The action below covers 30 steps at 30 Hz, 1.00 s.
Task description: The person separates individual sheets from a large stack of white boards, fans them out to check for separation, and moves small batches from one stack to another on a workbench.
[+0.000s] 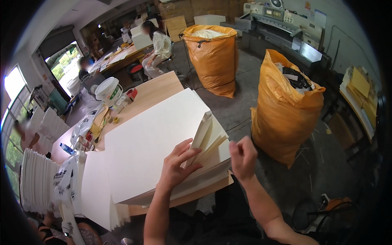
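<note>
My left hand (177, 163) has its thumb and fingers round the near end of a folded white paperboard piece (201, 132). The piece has raised narrow sides and a cream inner strip. It stands tilted over the right end of a thick stack of large white sheets (151, 134). Just off the stack's right edge, my right hand (243, 157) is closed with its fingers curled in. It is apart from the folded piece; whatever may be between its fingers is hidden.
The wooden table (163, 83) carries a white bucket (108, 90) and small jars. Two full orange sacks (286, 110) stand on the floor to the right. A seated person (157, 49) is at a far table; a grey machine (286, 26) stands behind. More white sheets (34, 179) are stacked left.
</note>
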### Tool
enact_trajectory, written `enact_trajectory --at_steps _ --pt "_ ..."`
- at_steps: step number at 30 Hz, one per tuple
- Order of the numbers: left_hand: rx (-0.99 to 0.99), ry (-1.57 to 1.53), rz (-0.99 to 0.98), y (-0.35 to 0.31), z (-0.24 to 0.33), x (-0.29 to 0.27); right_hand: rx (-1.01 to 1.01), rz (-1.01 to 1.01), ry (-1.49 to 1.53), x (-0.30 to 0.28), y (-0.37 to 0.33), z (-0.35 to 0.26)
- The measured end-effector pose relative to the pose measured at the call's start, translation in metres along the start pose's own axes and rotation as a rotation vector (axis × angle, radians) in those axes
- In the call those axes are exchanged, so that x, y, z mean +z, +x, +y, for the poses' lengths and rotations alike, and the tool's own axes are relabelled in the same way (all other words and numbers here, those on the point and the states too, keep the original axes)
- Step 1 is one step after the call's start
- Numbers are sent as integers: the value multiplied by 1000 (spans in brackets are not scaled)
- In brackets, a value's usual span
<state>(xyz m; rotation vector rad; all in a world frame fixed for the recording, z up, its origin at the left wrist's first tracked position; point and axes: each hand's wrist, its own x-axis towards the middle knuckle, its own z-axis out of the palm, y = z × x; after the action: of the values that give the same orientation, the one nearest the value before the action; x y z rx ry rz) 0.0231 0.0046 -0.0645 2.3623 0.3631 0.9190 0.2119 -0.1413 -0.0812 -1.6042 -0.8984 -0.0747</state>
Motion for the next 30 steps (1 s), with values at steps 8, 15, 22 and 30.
enact_trajectory --at_steps 8,15,22,30 --pt "197 334 -132 -2 2 7 -345 -722 -122 3 -14 17" --pt "138 405 -171 3 -2 11 -226 -727 -104 2 -9 11" --pt "177 443 -145 8 -8 14 -114 -268 -150 -23 -2 39" --pt "224 414 -102 12 -4 13 84 -466 -119 -23 42 -9"
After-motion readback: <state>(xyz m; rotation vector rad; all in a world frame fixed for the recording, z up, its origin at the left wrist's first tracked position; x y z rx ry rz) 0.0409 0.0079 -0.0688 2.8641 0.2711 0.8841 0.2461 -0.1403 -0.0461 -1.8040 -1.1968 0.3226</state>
